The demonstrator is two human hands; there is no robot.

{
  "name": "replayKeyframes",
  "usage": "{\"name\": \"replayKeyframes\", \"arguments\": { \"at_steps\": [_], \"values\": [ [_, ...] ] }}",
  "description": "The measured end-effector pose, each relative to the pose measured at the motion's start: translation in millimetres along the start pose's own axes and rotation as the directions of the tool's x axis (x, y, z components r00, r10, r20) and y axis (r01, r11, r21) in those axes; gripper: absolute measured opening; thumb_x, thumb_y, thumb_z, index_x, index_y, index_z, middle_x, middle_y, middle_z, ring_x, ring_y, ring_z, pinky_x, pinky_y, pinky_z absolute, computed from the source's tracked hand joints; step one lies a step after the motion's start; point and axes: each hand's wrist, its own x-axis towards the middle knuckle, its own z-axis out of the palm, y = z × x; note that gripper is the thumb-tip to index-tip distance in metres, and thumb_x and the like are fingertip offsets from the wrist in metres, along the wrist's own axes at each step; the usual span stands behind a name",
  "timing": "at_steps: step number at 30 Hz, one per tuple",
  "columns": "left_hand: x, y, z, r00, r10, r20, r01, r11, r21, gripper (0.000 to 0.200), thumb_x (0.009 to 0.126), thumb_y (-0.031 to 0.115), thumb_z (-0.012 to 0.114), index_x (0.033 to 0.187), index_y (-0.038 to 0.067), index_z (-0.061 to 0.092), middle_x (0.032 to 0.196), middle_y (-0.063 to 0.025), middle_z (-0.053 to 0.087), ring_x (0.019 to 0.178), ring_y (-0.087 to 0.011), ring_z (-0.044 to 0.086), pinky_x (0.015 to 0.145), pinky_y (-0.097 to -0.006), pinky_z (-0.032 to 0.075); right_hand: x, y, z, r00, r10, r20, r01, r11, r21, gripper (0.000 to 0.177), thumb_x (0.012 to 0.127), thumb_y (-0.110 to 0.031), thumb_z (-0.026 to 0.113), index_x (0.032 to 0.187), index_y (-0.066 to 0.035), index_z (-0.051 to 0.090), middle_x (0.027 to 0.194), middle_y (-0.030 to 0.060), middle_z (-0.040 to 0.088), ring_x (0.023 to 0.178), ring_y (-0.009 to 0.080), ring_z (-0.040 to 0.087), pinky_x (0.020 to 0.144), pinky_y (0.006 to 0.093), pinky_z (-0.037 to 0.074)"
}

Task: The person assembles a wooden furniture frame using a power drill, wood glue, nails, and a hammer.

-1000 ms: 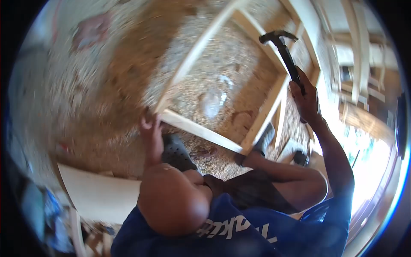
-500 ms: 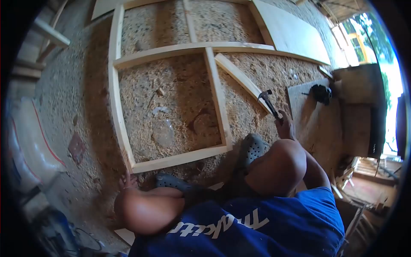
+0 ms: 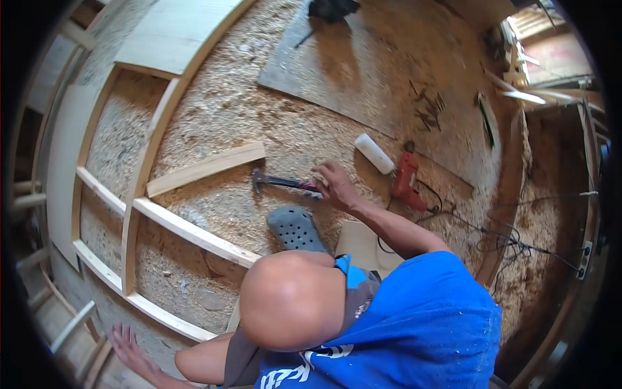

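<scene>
My right hand [image 3: 337,187] is at the grip end of a claw hammer [image 3: 282,181], its fingers loosely around the handle. The hammer is low over the shavings, its head pointing left. A short wooden board [image 3: 207,170] lies just beyond the hammer head. My left hand [image 3: 129,350] is at the lower left with its fingers stretched out, holding nothing. Near it runs the wooden frame [image 3: 170,319], made of pale battens and lying on the floor. My grey clog [image 3: 298,228] stands below the hammer.
A white cylinder [image 3: 374,153] and a red power drill [image 3: 406,181] lie right of my right hand. Black cords [image 3: 512,243] tangle farther right. A grey panel [image 3: 311,71] bears a black object [image 3: 332,9] and scattered dark metal pieces [image 3: 429,109]. Plywood [image 3: 175,35] covers part of the frame.
My view has swung to the right, bringing the drill and white cylinder into sight. My right hand has lowered the hammer towards the floor. My left hand has come away from the frame's corner.
</scene>
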Motion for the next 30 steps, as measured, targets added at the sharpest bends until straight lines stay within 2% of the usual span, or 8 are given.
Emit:
{"name": "replayKeyframes", "arguments": {
  "at_steps": [4, 6, 8, 9, 11, 20, 28, 30],
  "values": [
    [-4.0, 11.2, 146.5, 0.925, -0.102, 0.367, 0.081, 0.994, 0.073, 0.052, 0.098, 0.007, 0.053, 0.149, 0.000, 0.041, 0.143, -0.0201, 0.055, 0.123, -0.0286, 0.061, 0.102, -0.0362, 0.055, -48.3, 63.6, -42.6, 0.898, 0.042, -0.437, -0.192, 0.932, -0.306, 0.035, 0.088, -0.016, 0.068, 0.119, 0.000, 0.063, 0.110, 0.0208, 0.065, 0.101, 0.0368, 0.063, 0.091, 0.0484, 0.050],
    [-8.7, -40.3, 192.8, 0.849, -0.001, 0.529, -0.019, 0.999, 0.032, 0.047, 0.099, 0.007, 0.056, 0.144, -0.003, 0.046, 0.141, -0.0194, 0.057, 0.120, -0.0310, 0.064, 0.100, -0.0402, 0.056, -80.9, 75.3, -81.1, 0.859, 0.341, -0.383, -0.377, 0.926, -0.022, 0.030, 0.088, -0.019, 0.067, 0.111, 0.000, 0.065, 0.099, 0.0190, 0.067, 0.094, 0.0369, 0.066, 0.081, 0.0504, 0.051],
    [-38.4, -60.1, 243.0, 0.901, -0.278, 0.332, 0.379, 0.878, -0.292, 0.047, 0.102, 0.022, 0.064, 0.139, -0.002, 0.051, 0.130, -0.0164, 0.063, 0.113, -0.0296, 0.065, 0.095, -0.0439, 0.057, -112.0, 79.8, -118.7, 0.829, 0.477, -0.293, -0.541, 0.816, -0.203, 0.040, 0.089, -0.027, 0.061, 0.124, -0.009, 0.069, 0.096, 0.0228, 0.070, 0.086, 0.0434, 0.065, 0.072, 0.0546, 0.048],
    [-43.1, -91.7, 255.7, 0.901, -0.366, 0.235, 0.426, 0.850, -0.310, 0.050, 0.098, 0.027, 0.069, 0.137, -0.001, 0.053, 0.123, -0.0152, 0.064, 0.109, -0.0278, 0.065, 0.094, -0.0423, 0.055, -161.1, 147.1, -121.9, 0.887, 0.439, -0.141, -0.445, 0.737, -0.508, 0.055, 0.087, -0.032, 0.065, 0.137, -0.010, 0.062, 0.113, 0.0256, 0.068, 0.104, 0.0449, 0.065, 0.084, 0.0568, 0.049],
    [-67.5, -123.1, 296.3, 0.907, -0.402, -0.125, 0.384, 0.912, -0.146, 0.049, 0.097, 0.029, 0.072, 0.133, 0.000, 0.057, 0.121, -0.0127, 0.065, 0.114, -0.0246, 0.061, 0.096, -0.0387, 0.051, -191.1, 171.9, -114.7, 0.954, 0.254, -0.158, -0.299, 0.787, -0.539, 0.076, 0.086, -0.028, 0.070, 0.150, 0.003, 0.041, 0.140, 0.0314, 0.054, 0.130, 0.0481, 0.051, 0.110, 0.0515, 0.041],
    [-104.0, -190.2, 325.1, 0.968, -0.115, -0.225, 0.157, 0.971, 0.181, 0.049, 0.098, 0.029, 0.071, 0.131, -0.004, 0.057, 0.117, -0.0168, 0.069, 0.102, -0.0245, 0.067, 0.090, -0.0351, 0.053, -37.7, 92.4, -38.3, 0.940, 0.300, 0.161, -0.290, 0.953, -0.082, 0.083, 0.088, -0.030, 0.072, 0.152, 0.003, 0.030, 0.129, 0.0249, 0.048, 0.118, 0.0392, 0.047, 0.100, 0.0475, 0.040],
    [-94.0, -179.9, 329.6, 0.993, -0.077, -0.089, 0.090, 0.983, 0.161, 0.065, 0.092, 0.039, 0.075, 0.138, -0.001, 0.053, 0.122, -0.0225, 0.062, 0.108, -0.0345, 0.063, 0.096, -0.0456, 0.050, -21.0, -28.9, -121.7, 0.845, 0.526, 0.097, -0.530, 0.801, 0.279, 0.070, 0.090, -0.028, 0.071, 0.145, 0.003, 0.038, 0.100, 0.0151, 0.056, 0.087, 0.0276, 0.057, 0.077, 0.0405, 0.050],
    [-93.8, -149.0, 334.0, 0.982, -0.171, -0.084, 0.186, 0.959, 0.215, 0.075, 0.093, 0.042, 0.073, 0.144, -0.006, 0.047, 0.133, -0.0269, 0.061, 0.121, -0.0367, 0.061, 0.104, -0.0467, 0.046, -0.7, 41.5, -187.4, 0.811, 0.578, 0.091, -0.564, 0.732, 0.381, 0.067, 0.091, -0.027, 0.071, 0.143, 0.002, 0.040, 0.093, 0.0126, 0.058, 0.080, 0.0247, 0.059, 0.071, 0.0387, 0.052]
  ]
}}
